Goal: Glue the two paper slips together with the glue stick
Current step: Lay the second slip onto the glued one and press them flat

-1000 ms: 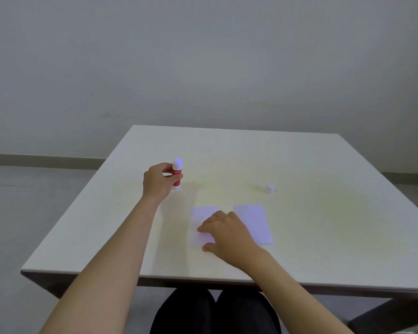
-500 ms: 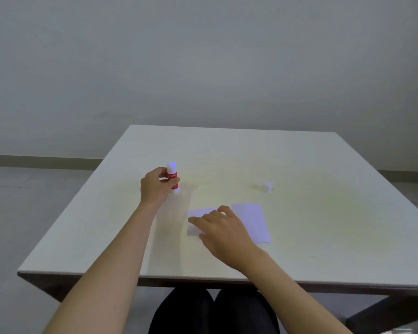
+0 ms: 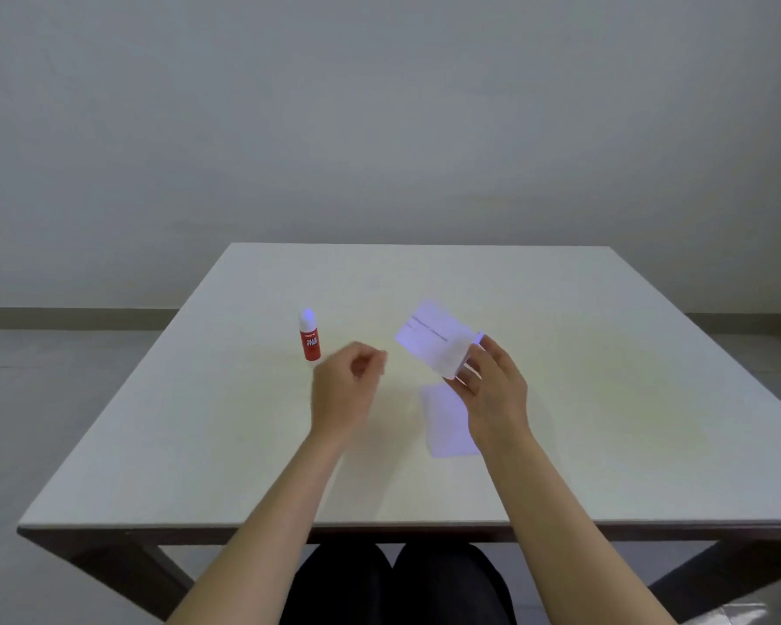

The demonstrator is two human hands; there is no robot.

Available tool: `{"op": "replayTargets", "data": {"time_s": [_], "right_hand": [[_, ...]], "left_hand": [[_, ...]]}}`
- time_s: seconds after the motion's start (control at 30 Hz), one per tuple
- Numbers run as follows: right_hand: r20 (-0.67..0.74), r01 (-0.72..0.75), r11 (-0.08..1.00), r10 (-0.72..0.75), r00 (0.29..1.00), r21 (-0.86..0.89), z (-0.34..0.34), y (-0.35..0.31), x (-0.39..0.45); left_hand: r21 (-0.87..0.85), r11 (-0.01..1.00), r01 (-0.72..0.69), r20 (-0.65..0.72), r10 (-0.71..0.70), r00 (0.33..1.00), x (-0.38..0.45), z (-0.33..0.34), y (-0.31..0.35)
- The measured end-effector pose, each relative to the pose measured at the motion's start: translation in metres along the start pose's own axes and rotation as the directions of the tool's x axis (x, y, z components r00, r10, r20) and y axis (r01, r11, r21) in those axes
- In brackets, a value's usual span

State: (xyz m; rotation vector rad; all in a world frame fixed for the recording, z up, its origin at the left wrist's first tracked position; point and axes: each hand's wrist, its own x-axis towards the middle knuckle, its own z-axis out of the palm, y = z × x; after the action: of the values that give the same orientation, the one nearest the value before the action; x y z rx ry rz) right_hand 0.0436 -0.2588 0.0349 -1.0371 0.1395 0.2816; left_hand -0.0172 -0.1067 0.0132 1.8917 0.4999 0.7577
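White paper: I see two slips. One slip (image 3: 436,342) is lifted off the surface (image 3: 605,399) in my right hand (image 3: 492,390); the other slip (image 3: 447,421) lies flat just below it, partly hidden by that hand.
Glue stick: the red glue stick (image 3: 309,336) stands upright with its cap off and the pale tip showing, just beyond my left hand (image 3: 346,390), not touched by it.
Cap: a sliver of something shows behind the held slip; I cannot tell whether it is the cap.
Progress: I judge gluing as likely already applied, since the stick is set down, but I cannot see glue on either slip. Left to do: lay the held slip onto the flat one and press.
Right grip: fingers pinched on the near corner of the raised slip.
Left grip: loosely curled, fingers apart, holding nothing, hovering above the surface.
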Motion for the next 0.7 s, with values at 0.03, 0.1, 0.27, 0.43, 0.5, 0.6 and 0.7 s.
{"op": "replayTargets", "data": {"time_s": [0.03, 0.1, 0.27, 0.43, 0.5, 0.6, 0.7], "right_hand": [[-0.015, -0.027, 0.998, 0.028, 0.999, 0.063, -0.002, 0.0, 0.0], [-0.026, -0.018, 0.994, 0.021, 0.999, 0.111, -0.005, 0.0, 0.0], [0.016, 0.05, 0.996, -0.052, 0.999, 0.077, -0.011, -0.001, -0.001], [0.132, 0.119, 0.993, -0.117, 0.984, -0.011, -0.023, 0.002, -0.007], [0.137, 0.1, 0.994, -0.092, 0.986, -0.05, -0.025, 0.0, -0.006], [0.114, 0.122, 0.98, -0.105, 0.988, -0.156, -0.027, -0.004, -0.003], [0.131, 0.204, 0.905, -0.166, 0.977, -0.374, -0.03, -0.01, 0.001]], "left_hand": [[-0.025, 0.995, 0.101, 0.104, -0.098, 0.99, -0.005, 0.008, 0.002], [-0.072, 0.974, 0.216, 0.202, -0.198, 0.959, -0.013, 0.022, 0.007], [-0.191, 0.932, 0.309, 0.192, -0.273, 0.942, -0.015, 0.045, 0.023], [-0.207, 0.925, 0.319, 0.136, -0.296, 0.945, -0.013, 0.048, 0.031], [-0.191, 0.934, 0.301, 0.11, -0.285, 0.952, -0.009, 0.046, 0.031], [-0.157, 0.952, 0.262, 0.089, -0.251, 0.964, -0.003, 0.043, 0.031], [-0.154, 0.956, 0.248, 0.079, -0.239, 0.968, 0.001, 0.04, 0.03]]}}
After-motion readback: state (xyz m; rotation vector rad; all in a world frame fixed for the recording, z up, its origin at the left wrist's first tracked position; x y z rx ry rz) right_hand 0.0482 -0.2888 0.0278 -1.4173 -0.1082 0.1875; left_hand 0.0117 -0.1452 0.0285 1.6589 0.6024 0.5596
